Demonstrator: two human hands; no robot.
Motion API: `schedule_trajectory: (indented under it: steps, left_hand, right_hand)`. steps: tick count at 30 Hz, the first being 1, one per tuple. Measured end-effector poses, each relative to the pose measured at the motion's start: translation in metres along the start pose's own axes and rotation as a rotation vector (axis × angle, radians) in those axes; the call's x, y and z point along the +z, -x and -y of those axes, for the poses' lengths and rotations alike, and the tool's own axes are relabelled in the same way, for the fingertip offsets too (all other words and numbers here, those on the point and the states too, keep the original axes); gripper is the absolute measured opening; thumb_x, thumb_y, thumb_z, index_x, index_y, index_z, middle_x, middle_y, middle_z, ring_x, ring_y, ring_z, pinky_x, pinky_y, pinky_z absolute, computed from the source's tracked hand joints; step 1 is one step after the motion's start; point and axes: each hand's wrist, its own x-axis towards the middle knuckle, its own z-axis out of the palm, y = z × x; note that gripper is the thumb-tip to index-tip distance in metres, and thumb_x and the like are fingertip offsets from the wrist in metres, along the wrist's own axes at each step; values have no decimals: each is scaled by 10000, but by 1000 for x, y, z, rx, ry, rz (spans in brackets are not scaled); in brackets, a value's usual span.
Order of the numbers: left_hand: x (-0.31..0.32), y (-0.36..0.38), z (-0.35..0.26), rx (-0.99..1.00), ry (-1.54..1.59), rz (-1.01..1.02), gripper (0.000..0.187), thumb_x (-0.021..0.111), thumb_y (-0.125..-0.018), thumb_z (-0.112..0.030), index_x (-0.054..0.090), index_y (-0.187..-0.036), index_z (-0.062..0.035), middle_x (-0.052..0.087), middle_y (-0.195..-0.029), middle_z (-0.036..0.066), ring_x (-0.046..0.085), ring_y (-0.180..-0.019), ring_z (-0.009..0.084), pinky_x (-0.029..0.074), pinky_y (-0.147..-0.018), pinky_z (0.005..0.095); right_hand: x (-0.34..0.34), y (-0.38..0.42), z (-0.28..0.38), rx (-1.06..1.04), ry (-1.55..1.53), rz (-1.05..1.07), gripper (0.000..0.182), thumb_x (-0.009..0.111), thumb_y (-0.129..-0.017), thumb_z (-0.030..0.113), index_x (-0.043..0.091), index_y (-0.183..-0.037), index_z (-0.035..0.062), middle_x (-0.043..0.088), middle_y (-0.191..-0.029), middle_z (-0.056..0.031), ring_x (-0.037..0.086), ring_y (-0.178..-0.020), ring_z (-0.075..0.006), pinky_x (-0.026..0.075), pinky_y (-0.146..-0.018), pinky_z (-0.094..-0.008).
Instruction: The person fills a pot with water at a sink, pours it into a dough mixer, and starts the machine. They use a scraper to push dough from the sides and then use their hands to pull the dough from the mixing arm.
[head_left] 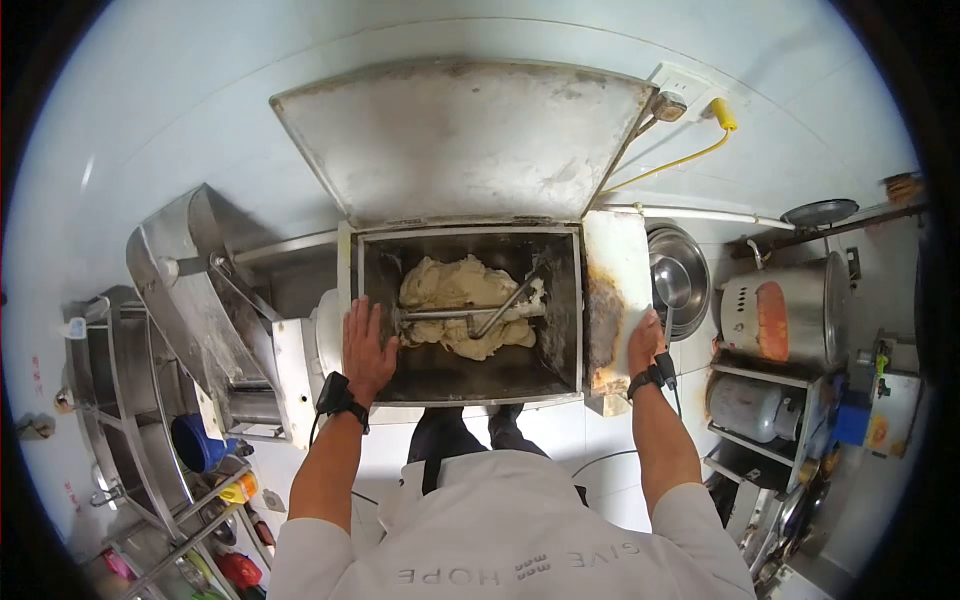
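Dough (458, 285), pale and lumpy, lies in a metal dough mixer's trough (480, 385). A bent metal mixing bar (490, 313) crosses through it. My left hand (368, 345) rests on the trough's left rim, fingers stretched out and holding nothing. At the outer side of the rust-stained right housing (612, 290) is my right hand (647, 342), its fingers curled and partly hidden. What they grip, if anything, I cannot make out. Close beside that hand is a ladle (674, 283), its bowl lying in stacked metal bowls.
The mixer's lid (465, 140) stands raised against the wall. A large steel pot (785, 310) and a gas cylinder (745, 410) are on the right. Metal racks (130, 400) and a blue bucket (197, 443) stand on the left. A yellow cable (680, 160) hangs from the wall socket.
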Motion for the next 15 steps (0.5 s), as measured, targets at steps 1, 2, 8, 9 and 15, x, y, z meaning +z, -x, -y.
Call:
schedule_trajectory:
  steps: [1,2,8,9,15]
  left_hand:
    - [-1,-3,1,10,-2,7,619,604,-872,-197,413,-1413,34,281,-1547,235,248,-1440,416,195,-1196,505]
    - [-2,-6,4,1,-3,5,616,593,-882,-184,397,-1424,35,283,-1550,225,246,-1442,414,197,-1197,495]
    - [-7,-28,18,3,-51,27,608,555,-919,-166,351,-1451,45,289,-1556,211,248,-1445,406,203,-1197,483]
    - [-7,-28,17,-25,-51,19,609,551,-924,-172,346,-1454,46,293,-1554,215,253,-1444,404,208,-1195,486]
    - [-9,-28,17,12,-27,-21,581,514,-943,-163,344,-1453,58,325,-1531,240,279,-1434,406,228,-1184,498]
  right_hand:
    - [-1,0,3,12,-1,-1,605,286,-1019,496,656,-1213,58,661,-1128,-259,612,-1068,-459,479,-909,-501]
    - [-2,0,3,-1,27,-12,602,288,-1020,492,661,-1200,55,664,-1110,-264,615,-1049,-467,481,-900,-513]
    - [-5,4,15,39,81,-43,574,309,-1022,459,676,-1126,30,671,-1032,-284,626,-979,-482,491,-851,-542]
    - [-6,6,18,38,81,-65,560,315,-1023,434,677,-1096,13,669,-1013,-293,627,-968,-481,495,-838,-542]
    - [-8,7,20,23,87,-66,579,317,-1027,462,690,-1090,24,677,-983,-287,636,-932,-484,498,-824,-541]
